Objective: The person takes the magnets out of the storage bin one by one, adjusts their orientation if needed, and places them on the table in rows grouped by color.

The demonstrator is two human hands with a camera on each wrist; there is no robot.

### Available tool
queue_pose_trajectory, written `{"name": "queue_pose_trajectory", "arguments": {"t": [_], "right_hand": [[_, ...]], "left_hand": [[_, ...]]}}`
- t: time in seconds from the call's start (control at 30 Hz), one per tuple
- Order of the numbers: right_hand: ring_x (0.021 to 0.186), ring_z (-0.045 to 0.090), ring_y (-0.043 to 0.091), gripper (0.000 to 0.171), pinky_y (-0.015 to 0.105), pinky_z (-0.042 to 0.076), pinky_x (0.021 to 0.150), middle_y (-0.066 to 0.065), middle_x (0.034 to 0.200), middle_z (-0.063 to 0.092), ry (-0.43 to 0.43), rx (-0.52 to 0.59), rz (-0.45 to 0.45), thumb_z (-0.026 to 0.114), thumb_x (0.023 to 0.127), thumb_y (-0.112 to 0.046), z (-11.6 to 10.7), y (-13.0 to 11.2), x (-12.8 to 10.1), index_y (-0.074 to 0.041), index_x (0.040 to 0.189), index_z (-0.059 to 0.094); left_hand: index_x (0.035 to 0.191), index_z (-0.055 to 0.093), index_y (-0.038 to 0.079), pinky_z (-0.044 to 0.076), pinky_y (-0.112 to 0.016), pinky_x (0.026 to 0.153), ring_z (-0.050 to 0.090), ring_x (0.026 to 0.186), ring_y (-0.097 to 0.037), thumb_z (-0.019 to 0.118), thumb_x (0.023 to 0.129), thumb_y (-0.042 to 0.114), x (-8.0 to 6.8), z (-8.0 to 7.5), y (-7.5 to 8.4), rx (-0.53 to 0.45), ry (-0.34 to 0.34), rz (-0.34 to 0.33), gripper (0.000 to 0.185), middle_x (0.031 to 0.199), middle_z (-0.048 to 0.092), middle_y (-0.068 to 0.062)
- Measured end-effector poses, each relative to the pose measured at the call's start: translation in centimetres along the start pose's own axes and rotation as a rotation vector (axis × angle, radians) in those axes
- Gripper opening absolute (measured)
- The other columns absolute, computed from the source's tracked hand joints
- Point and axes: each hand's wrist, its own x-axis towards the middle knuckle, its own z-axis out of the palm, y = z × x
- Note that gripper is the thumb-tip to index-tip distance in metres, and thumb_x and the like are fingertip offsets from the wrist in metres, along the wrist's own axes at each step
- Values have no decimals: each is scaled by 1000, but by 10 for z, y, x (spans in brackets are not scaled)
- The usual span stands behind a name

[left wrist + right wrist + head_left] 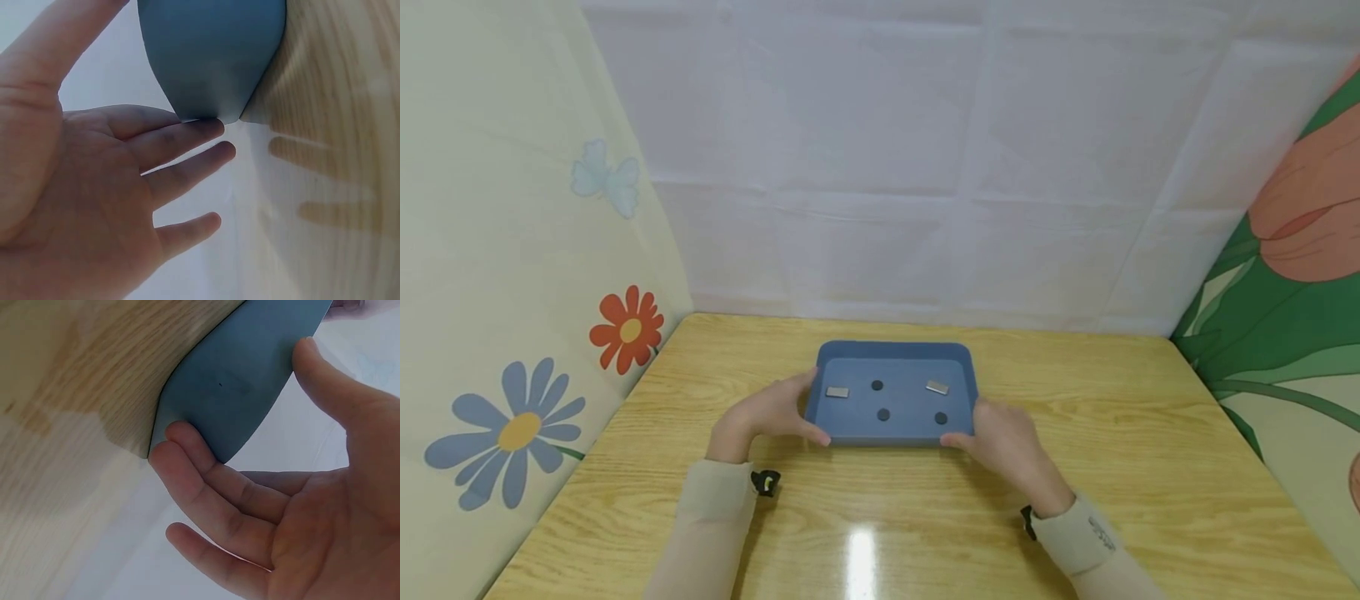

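A blue tray [896, 354] sits mid-table [1150, 467], nearer the back edge, with bare wood on all sides. The left hand [771, 412] holds the tray's left near corner, fingers straight against the outer wall; the right hand [1003, 442] holds the right near corner likewise, thumb at the rim. Neither hand is clenched. Inside lie three dark discs [883, 414] and two grey bars [837, 392], all apart from the walls and each other.

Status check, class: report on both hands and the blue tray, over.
Left hand and right hand open, fingers touching the blue tray at its near corners. Tray flat on the wooden table, five small pieces inside. Nothing in the way.
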Motion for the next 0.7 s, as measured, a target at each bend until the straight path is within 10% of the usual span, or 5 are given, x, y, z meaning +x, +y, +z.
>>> {"name": "queue_pose_trajectory", "arguments": {"t": [0.7], "right_hand": [[43,20,5,61,20,12,43,-9,49,22,68,-88,-22,83,80,-57,6,-9,-3,-19,61,38]], "left_hand": [[166,11,5,29,-63,125,26,156,-45,93,72,47,0,-3,-8,-40,-1,43,132,170,24,-23]]}}
